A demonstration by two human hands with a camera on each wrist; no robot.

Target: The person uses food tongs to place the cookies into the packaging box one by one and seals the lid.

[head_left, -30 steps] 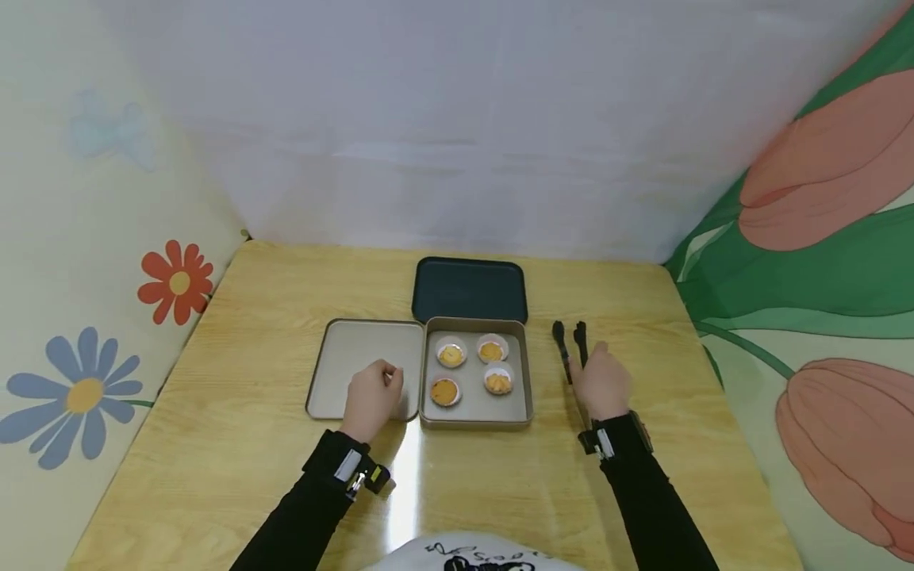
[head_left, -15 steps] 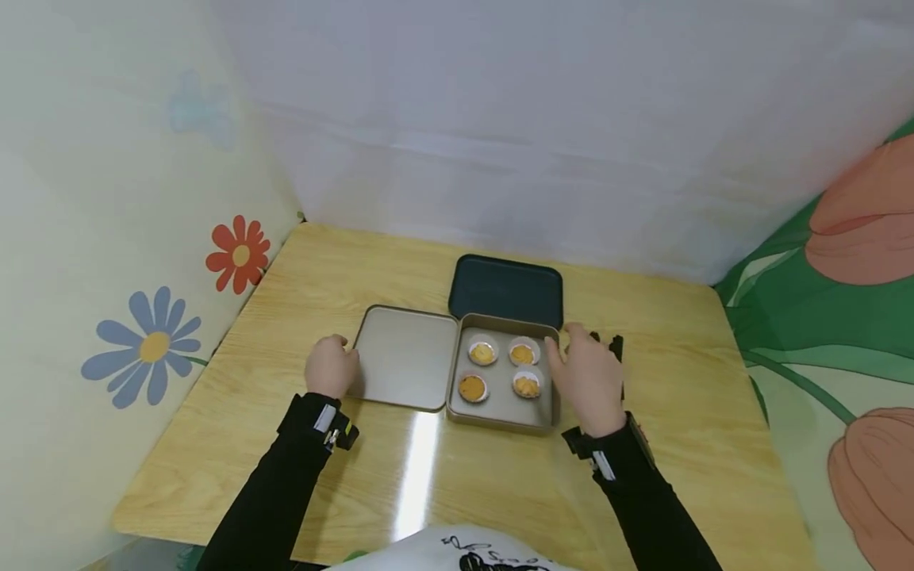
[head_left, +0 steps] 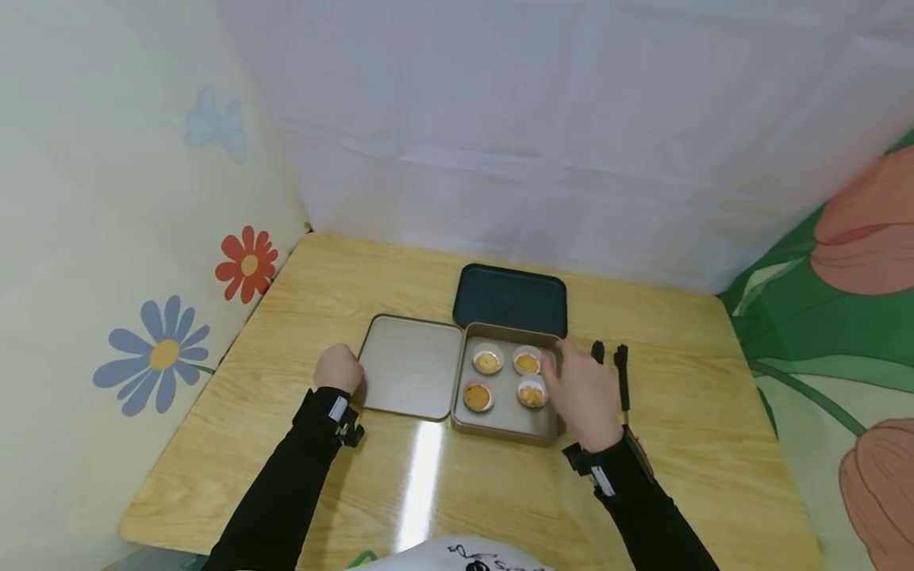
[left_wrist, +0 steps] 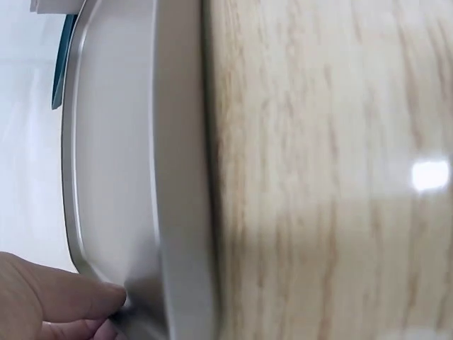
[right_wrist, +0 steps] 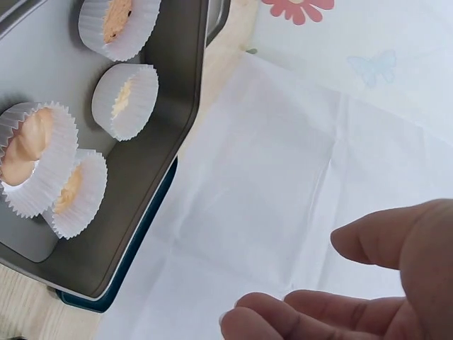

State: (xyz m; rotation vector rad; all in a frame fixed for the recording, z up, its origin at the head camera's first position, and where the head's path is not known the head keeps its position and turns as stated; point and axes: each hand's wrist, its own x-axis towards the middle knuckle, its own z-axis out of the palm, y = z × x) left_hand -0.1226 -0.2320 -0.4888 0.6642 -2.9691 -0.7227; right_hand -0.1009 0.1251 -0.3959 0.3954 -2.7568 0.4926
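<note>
A shallow metal lid lies left of a square metal tin; I cannot tell whether they are joined. My left hand pinches the lid's left edge, the thumb on its inner face and the other fingers partly hidden. Several small cakes in white paper cups sit inside the tin, among them an orange-brown one and a swirled one. At the tin's right side is my right hand, thumb and fingers apart, holding nothing.
Black-tipped tongs lie on the wooden table right of my right hand, partly hidden by it. Behind the tin is a dark green tray. A white cloth hangs along the table's back edge.
My left hand has gone from above the lid to its left edge and now pinches it. The right hand has left the tongs and moved left to the tin. The head view has turned.
</note>
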